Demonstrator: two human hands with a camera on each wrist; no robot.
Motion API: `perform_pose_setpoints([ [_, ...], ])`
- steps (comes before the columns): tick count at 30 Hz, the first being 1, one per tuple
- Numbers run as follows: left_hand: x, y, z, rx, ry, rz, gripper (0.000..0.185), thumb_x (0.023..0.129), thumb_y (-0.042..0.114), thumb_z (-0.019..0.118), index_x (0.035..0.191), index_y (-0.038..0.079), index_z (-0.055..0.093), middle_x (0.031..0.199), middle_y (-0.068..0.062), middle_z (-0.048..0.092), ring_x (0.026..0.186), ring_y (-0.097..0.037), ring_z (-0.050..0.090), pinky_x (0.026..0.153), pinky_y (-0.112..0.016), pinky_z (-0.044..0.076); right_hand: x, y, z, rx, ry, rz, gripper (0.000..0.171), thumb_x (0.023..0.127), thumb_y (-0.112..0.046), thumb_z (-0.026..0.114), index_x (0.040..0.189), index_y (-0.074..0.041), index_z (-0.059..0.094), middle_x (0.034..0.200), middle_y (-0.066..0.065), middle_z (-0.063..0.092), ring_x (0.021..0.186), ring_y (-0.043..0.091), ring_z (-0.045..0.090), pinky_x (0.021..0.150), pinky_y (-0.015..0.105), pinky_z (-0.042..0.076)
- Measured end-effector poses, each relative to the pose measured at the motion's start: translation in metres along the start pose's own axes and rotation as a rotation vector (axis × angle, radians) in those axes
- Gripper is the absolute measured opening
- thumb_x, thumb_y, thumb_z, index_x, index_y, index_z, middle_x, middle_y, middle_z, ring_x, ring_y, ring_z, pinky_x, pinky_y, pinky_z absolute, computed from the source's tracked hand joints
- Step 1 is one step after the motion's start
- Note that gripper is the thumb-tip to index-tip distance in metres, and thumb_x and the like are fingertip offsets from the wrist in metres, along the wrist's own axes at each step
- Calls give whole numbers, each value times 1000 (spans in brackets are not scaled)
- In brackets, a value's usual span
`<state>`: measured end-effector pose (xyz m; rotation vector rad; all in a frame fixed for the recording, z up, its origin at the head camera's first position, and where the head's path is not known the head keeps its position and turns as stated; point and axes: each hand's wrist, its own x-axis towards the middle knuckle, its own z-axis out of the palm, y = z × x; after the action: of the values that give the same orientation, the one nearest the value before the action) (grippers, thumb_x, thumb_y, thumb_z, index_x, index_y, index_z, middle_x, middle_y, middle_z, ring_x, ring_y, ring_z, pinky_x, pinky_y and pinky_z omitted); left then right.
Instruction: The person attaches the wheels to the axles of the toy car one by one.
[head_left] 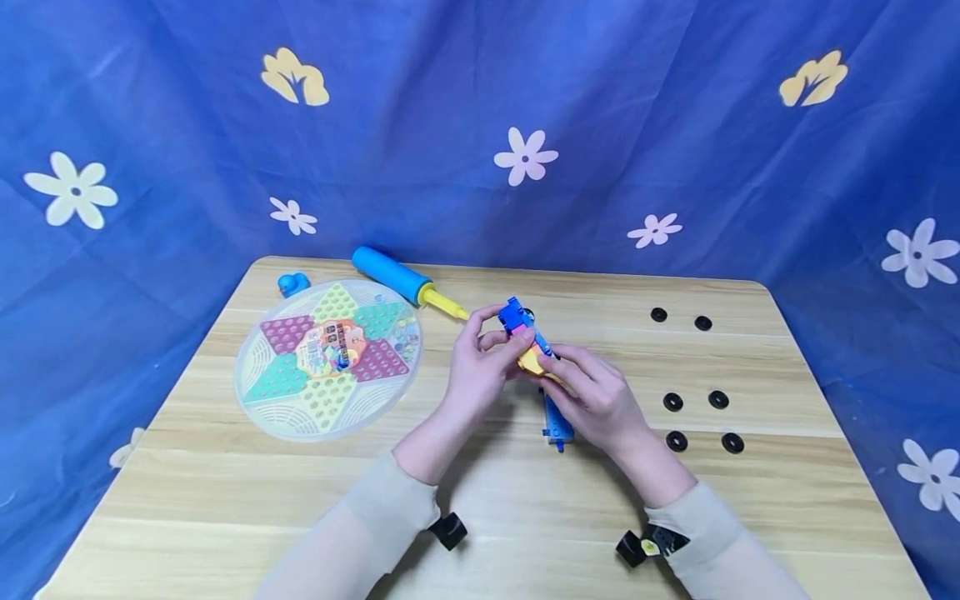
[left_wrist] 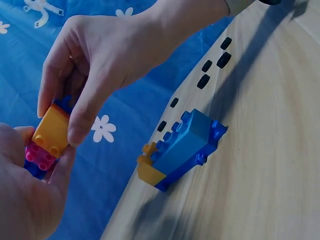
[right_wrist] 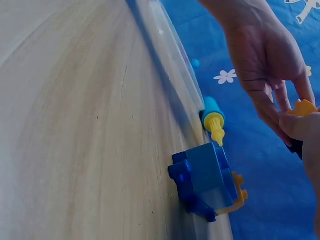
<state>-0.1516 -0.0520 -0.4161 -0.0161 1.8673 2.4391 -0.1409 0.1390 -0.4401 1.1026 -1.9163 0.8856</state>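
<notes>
Above the middle of the wooden table, both hands hold one small stack of toy bricks. My left hand grips its blue and pink bricks from the left. My right hand pinches the orange brick on top between thumb and fingers. Below the hands, a longer blue brick assembly with a yellow end lies on the table, untouched; it also shows as the blue assembly in the head view and as a blue block in the right wrist view.
A round lidded checkers board lies at the left. Behind it are a blue and yellow hand pump and a small blue object. Several black discs lie scattered at the right. Blue flowered cloth hangs behind the table.
</notes>
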Motion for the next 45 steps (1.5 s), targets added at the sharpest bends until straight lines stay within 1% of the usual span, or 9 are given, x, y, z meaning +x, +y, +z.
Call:
perform_pose_setpoints([
  [4,3,-2,-6,6,-38,23,54,96,10,81,145,17,57,103,-16,70,83,-23,76,76,-43,65,-2,-1,-6,43,-22,20,33,95,-19,84,121,1,76,119,18,74,103,33,75,90,39,62],
  [10,5,-2,-19,49,-79,68,53,97,4,78,144,17,58,110,-20,68,86,-25,78,78,-45,65,-7,5,-25,29,-31,57,34,100,-28,77,119,1,77,117,18,75,102,34,76,94,35,60],
  [14,4,-1,-28,89,-93,86,52,97,3,78,143,18,59,112,-20,69,89,-26,78,78,-44,65,-11,17,-39,14,-39,114,35,96,-23,81,118,3,76,117,21,74,103,37,75,98,33,58],
  [20,5,3,-39,145,-92,122,53,96,3,78,145,15,59,112,-19,70,86,-24,77,73,-39,65,-18,56,-71,-52,-188,433,49,84,-10,91,126,4,71,127,19,71,116,39,68,104,47,54],
  [26,3,7,-49,216,-96,124,54,97,3,77,146,15,58,114,-19,71,90,-28,76,72,-37,65,-38,111,-106,-153,-295,784,53,91,-9,84,137,7,62,133,29,63,115,49,64,99,63,53],
  [32,2,11,-55,215,-166,117,55,99,1,74,149,15,55,115,-21,72,98,-34,75,79,-40,65,-68,155,-137,-301,-365,1048,65,100,-22,75,148,11,48,143,37,48,129,56,48,109,68,37],
  [37,0,14,-58,190,-227,102,55,101,0,71,151,15,53,120,-23,70,102,-39,74,81,-43,65,-84,178,-142,-350,-434,1092,62,105,-26,67,145,17,47,136,40,45,128,58,42,110,68,34],
  [42,-1,17,-56,203,-250,58,54,104,8,70,152,21,52,124,-20,69,104,-33,74,78,-46,65,-89,183,-139,-332,-398,1047,37,106,-15,65,128,14,62,122,37,52,115,56,50,103,66,39],
  [45,-2,20,-54,206,-249,41,54,104,11,70,154,24,50,124,-20,69,105,-31,74,76,-49,65,-86,180,-136,-318,-364,1040,34,107,-13,63,127,14,62,119,35,53,109,52,53,99,64,42],
])
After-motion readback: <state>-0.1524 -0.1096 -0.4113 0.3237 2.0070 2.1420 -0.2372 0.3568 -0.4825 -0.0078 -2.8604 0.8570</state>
